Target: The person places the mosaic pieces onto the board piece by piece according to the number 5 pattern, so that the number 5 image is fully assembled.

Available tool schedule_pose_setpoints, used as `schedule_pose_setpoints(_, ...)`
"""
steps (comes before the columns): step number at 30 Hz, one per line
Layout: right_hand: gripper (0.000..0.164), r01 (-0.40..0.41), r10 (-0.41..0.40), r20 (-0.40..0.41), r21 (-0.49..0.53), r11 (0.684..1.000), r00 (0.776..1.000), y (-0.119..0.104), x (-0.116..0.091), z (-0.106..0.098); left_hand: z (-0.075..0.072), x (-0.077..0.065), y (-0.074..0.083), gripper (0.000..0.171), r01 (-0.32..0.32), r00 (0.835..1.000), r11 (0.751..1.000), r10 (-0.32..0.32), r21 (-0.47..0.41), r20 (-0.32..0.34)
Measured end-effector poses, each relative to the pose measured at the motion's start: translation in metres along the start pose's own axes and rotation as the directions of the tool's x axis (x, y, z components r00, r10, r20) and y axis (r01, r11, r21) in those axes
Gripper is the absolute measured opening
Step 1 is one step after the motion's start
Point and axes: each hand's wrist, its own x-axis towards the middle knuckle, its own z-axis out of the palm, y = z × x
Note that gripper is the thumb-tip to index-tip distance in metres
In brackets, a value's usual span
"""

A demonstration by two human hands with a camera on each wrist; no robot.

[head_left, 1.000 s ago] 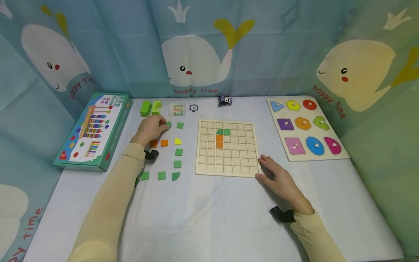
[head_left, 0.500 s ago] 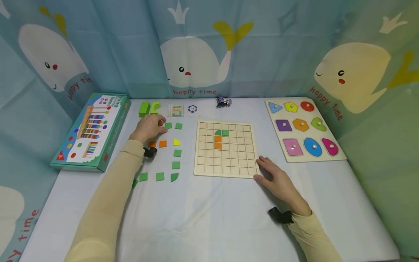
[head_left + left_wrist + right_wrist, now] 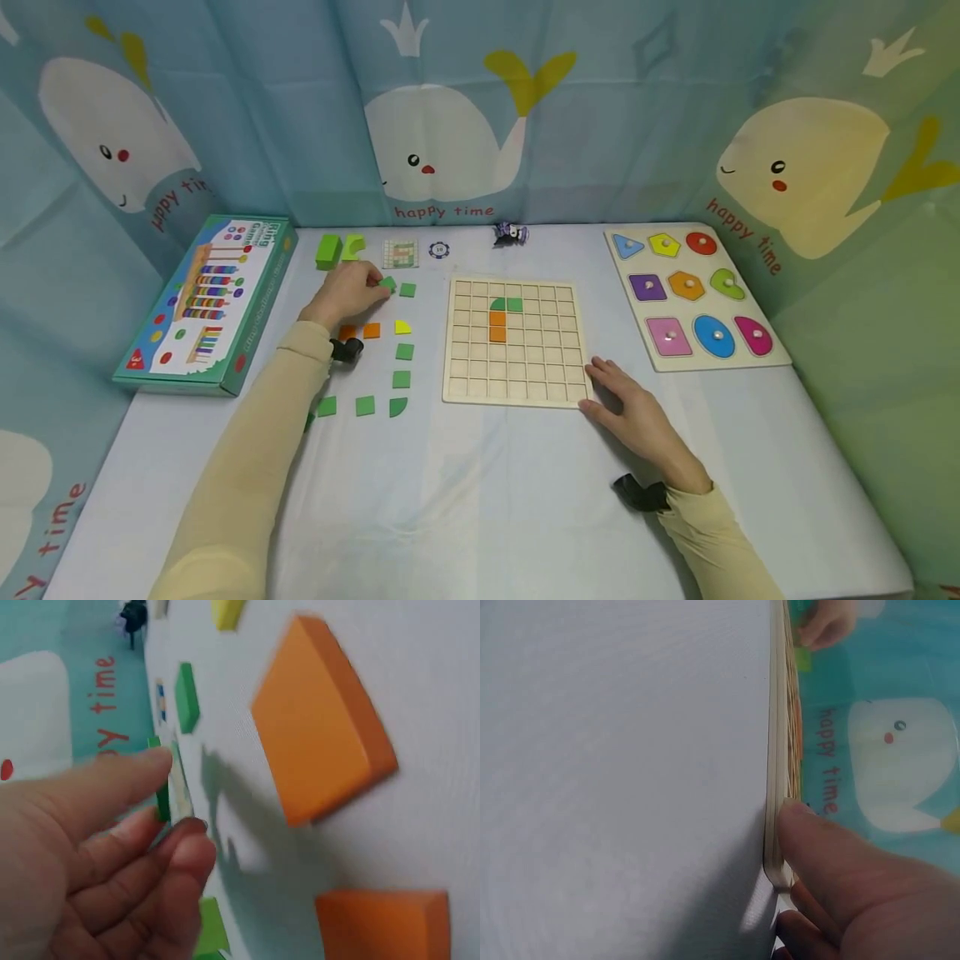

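Green tile (image 3: 387, 284) is in the L hand (image 3: 347, 291) at the L-rear of the table (image 3: 450, 508), clamped btwn thumb & finger — looks tilted, prob. just off the cloth, tho clearance can't be told. Main risk: thin piece held only at the tips, so a slack pinch cd drop it; a low sweep cd also knock the green square (image 3: 407, 290) just beside it. Wrist camera (image 3: 347, 350) sits nr two orange squares (image 3: 372, 330), & a dragging sleeve (image 3: 225, 467) cd shift the part-hidden green piece (image 3: 308, 422) by the forearm. R hand (image 3: 637, 417) has thumb & fingers apart, relaxed, touching the near-R corner of the grid board (image 3: 537, 350); a shove there cd slide it & jog its tiles. As for containers: grid board has 4 cells filled — green quarter-round (image 3: 498, 304), seated green square (image 3: 514, 304) to its R, orange pair (image 3: 498, 318) in line below the quarter-round — other cells bare. Shape board (image 3: 663, 309), far R, holds nine knobbed pieces (image 3: 686, 286), all seemingly seated. Game box (image 3: 206, 308), far L, looks closed; contents n/a. Loose on the cloth btwn hand & grid board: yellow quarter-round (image 3: 402, 327), more green tiles (image 3: 401, 379). Along the back: lime blocks (image 3: 327, 251), pattern card (image 3: 401, 253), chip (image 3: 438, 250), small figurine (image 3: 511, 234), then the whale-print curtain (image 3: 442, 142).
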Motion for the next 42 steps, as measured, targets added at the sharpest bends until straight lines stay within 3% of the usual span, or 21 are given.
schedule_pose_setpoints(6,0.067,0.007,-0.007,-0.002,0.004,1.0,1.0,0.0,0.001,0.0,0.002,-0.005,0.01,0.03,-0.051,0.999,0.991,0.048,-0.12,-0.025)
schedule_pose_setpoints(12,0.067,0.004,-0.004,-0.001,0.005,1.0,1.0,0.0,0.0,0.0,0.003,-0.008,0.018,0.028,-0.123,0.992,0.985,0.117,-0.122,-0.052)
schedule_pose_setpoints(25,0.068,-0.009,0.009,0.004,0.001,1.0,1.0,0.0,0.001,0.0,0.007,-0.009,0.038,0.027,-0.17,0.985,0.971,0.16,-0.165,-0.07)
schedule_pose_setpoints(42,0.07,-0.003,0.003,-0.001,0.0,1.0,1.0,0.0,0.0,0.0,0.019,-0.002,0.074,0.026,-0.351,0.933,0.92,0.327,-0.175,-0.151)
